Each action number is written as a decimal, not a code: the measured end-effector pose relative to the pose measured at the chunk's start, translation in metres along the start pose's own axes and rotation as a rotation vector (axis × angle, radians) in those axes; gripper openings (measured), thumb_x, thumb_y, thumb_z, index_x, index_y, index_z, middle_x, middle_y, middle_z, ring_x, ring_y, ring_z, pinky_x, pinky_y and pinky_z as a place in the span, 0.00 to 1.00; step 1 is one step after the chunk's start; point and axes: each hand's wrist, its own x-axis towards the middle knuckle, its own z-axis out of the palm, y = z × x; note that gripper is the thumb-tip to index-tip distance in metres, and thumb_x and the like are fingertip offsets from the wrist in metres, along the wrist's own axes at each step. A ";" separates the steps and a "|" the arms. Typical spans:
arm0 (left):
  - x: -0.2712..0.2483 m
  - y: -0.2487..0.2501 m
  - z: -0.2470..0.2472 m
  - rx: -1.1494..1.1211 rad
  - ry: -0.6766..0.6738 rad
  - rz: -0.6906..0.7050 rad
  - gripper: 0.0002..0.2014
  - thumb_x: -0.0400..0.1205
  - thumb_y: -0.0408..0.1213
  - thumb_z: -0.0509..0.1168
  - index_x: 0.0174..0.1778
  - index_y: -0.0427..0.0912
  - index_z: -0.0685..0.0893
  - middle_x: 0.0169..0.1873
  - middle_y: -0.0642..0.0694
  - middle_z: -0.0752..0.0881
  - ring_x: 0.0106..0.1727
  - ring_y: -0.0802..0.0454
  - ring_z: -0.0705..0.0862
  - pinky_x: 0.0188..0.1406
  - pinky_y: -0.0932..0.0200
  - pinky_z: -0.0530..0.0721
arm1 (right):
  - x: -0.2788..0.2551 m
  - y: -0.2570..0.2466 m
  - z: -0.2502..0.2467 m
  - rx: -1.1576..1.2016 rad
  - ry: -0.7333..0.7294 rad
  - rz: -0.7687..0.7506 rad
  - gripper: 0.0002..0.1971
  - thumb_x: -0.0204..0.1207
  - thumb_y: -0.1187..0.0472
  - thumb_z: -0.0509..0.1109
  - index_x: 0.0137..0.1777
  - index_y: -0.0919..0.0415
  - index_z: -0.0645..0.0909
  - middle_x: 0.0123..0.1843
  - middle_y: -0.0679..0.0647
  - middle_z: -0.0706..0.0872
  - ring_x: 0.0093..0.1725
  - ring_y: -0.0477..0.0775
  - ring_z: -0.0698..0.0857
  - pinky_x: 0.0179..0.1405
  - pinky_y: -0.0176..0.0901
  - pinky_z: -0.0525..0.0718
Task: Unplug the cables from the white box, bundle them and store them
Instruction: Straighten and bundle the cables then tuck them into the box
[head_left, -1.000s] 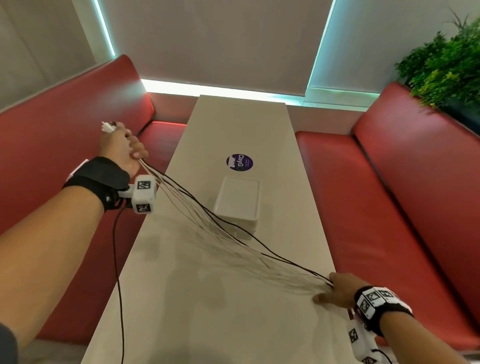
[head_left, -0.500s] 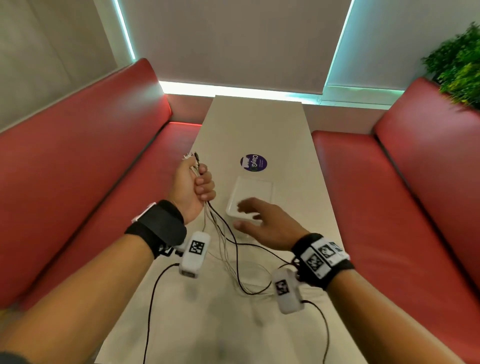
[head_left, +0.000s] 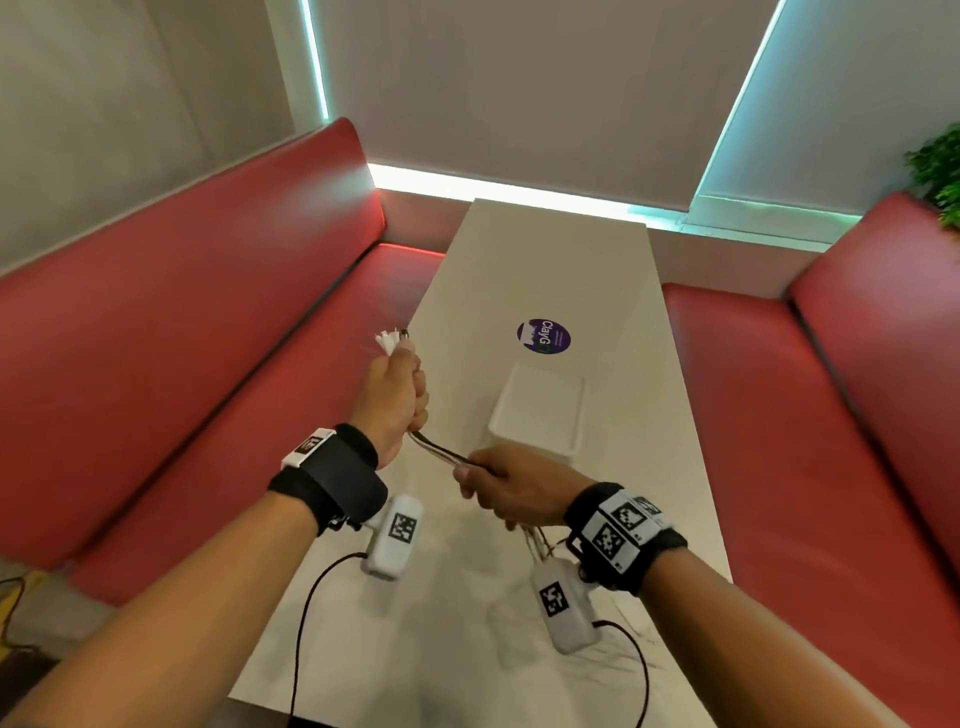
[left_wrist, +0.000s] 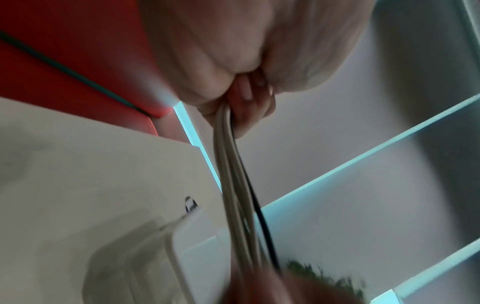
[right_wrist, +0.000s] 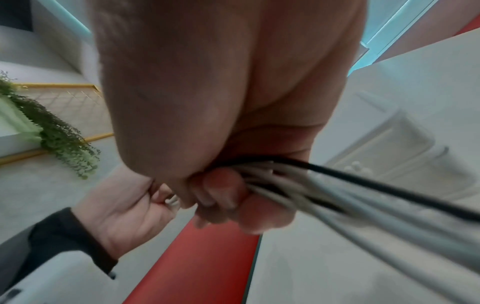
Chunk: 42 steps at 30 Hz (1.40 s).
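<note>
Both hands' (head_left: 395, 400) (head_left: 511, 488) grip hiding much of the cables (head_left: 441, 453).

One legible marking found. A round purple sticker (head_left: 544, 336) lies flat on the worktop (head_left: 545, 260), just beyond the white box (head_left: 537, 408). It carries the word "ClayG" in white letters, turned sideways to the head camera. Smaller print runs beside the word and is too small to read. Black-and-white square code tags (head_left: 618, 527) sit on the wrist straps and camera housings; these bear patterns only, no readable characters. In both wrist views no text is legible.
</note>
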 end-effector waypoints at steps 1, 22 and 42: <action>0.002 0.000 -0.006 0.027 0.020 0.011 0.20 0.90 0.45 0.50 0.29 0.52 0.61 0.22 0.53 0.57 0.21 0.55 0.52 0.18 0.61 0.52 | -0.004 0.006 -0.003 0.000 -0.033 0.026 0.19 0.88 0.43 0.56 0.47 0.53 0.81 0.39 0.49 0.82 0.29 0.47 0.81 0.29 0.37 0.83; -0.038 -0.061 0.013 0.281 -0.378 -0.146 0.27 0.88 0.61 0.46 0.39 0.47 0.80 0.26 0.54 0.75 0.32 0.55 0.75 0.41 0.59 0.73 | 0.014 0.017 -0.017 -0.158 0.159 -0.081 0.20 0.90 0.47 0.49 0.55 0.57 0.79 0.50 0.55 0.88 0.49 0.58 0.86 0.55 0.60 0.84; -0.022 -0.037 0.018 0.556 -0.494 -0.133 0.17 0.89 0.52 0.57 0.39 0.44 0.75 0.24 0.51 0.66 0.23 0.54 0.61 0.20 0.60 0.62 | 0.014 0.035 -0.032 -0.011 0.236 -0.018 0.15 0.88 0.47 0.58 0.42 0.50 0.79 0.37 0.44 0.82 0.35 0.44 0.79 0.39 0.41 0.76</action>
